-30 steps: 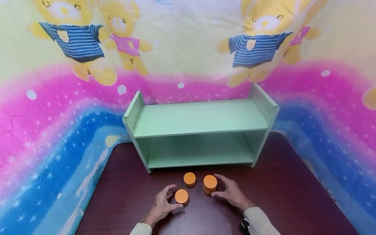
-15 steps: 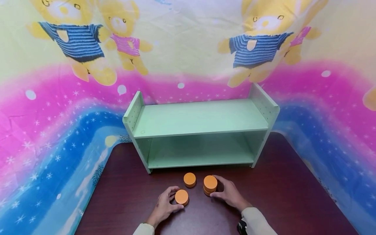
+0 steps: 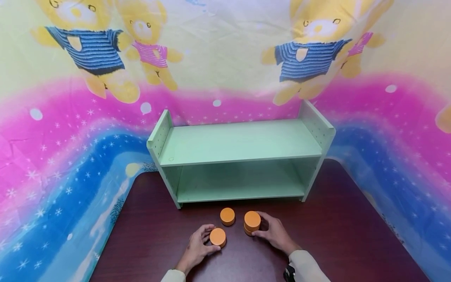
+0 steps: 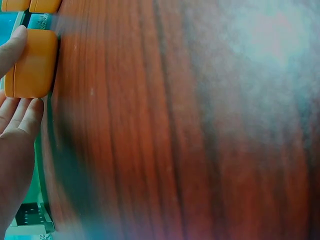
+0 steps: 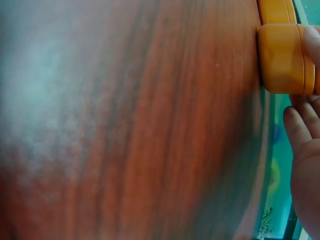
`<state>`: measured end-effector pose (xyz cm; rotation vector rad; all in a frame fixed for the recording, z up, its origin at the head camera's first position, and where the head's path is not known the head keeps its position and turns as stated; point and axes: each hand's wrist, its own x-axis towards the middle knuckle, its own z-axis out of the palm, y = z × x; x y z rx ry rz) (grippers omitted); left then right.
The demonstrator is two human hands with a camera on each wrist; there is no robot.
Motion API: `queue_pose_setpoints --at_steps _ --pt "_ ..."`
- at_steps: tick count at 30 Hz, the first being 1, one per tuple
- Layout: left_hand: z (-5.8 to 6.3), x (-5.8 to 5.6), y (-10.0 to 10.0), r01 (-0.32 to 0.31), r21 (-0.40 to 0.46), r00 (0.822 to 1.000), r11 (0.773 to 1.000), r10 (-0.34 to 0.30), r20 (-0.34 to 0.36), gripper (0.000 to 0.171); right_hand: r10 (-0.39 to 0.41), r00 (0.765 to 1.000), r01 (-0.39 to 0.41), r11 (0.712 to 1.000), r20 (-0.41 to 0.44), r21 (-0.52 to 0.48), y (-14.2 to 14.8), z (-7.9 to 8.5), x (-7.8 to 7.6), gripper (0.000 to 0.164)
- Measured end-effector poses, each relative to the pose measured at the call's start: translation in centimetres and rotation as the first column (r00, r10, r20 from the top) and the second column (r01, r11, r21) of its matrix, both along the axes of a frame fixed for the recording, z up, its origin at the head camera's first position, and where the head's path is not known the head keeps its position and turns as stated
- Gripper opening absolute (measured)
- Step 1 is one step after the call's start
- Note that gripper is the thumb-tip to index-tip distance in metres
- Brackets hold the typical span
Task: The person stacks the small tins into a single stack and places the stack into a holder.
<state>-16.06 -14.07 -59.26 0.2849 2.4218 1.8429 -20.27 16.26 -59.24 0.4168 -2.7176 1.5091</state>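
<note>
Close to the table's front sits a round orange lidded container (image 3: 218, 237). My left hand (image 3: 195, 247) has its thumb on the near side and its fingers on the left, pinching it. Farther right, two like containers are stacked, the upper one (image 3: 252, 221) covering most of the lower one (image 3: 248, 232). My right hand (image 3: 276, 234) holds the stack from the right; in the right wrist view the thumb lies near the upper container (image 5: 317, 82), over the lower one's lid seam (image 5: 303, 60). Between the hands, slightly back, stands another orange container (image 3: 227, 216), untouched.
A pale green two-level shelf (image 3: 243, 143) stands behind the containers. The dark reddish-brown table (image 3: 338, 235) spreads to both sides. A bear-patterned cloth (image 3: 218, 58) hangs behind and around it.
Over the last second my right hand has closed in slightly leftward on the stack, and my left hand has shifted a little right. The containers stay in place.
</note>
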Motion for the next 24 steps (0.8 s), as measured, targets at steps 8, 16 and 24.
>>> queue_pose_setpoints --at_steps 8,16,24 --pt "0.0 -0.2 0.0 -0.024 0.009 0.999 1.000 0.024 -0.021 0.066 0.023 1.000 -0.022 0.999 0.021 -0.047 0.0 0.0 0.1 0.069" --pt "0.7 -0.6 0.1 -0.022 0.030 0.999 0.999 0.024 -0.049 0.066 0.021 0.999 -0.019 0.998 0.031 -0.056 0.1 0.0 0.0 0.069" --pt "1.3 -0.9 0.2 -0.031 0.012 0.997 0.999 0.032 -0.069 0.064 0.026 0.999 -0.024 0.998 0.041 -0.051 0.1 -0.1 0.1 0.068"
